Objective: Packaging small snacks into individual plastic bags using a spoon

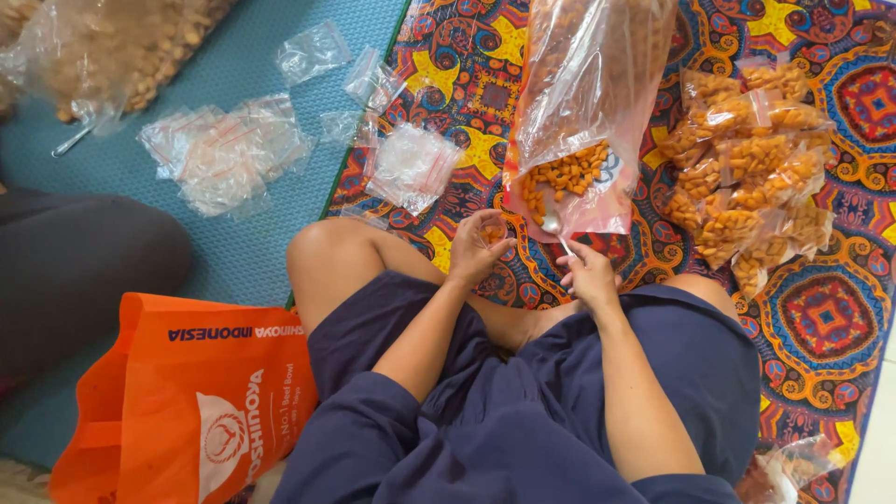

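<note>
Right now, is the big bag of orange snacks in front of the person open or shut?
Open. The big bag gapes at its lower end, orange snacks showing in the mouth, and the right hand holds a spoon at it.

One large clear bag of orange snacks (583, 121) stands open; one spoon (553, 227); one orange tote bag (191, 401); two heaps of empty small bags (224, 154), (411, 166); filled small packets (747, 173) too overlapped to count.
</note>
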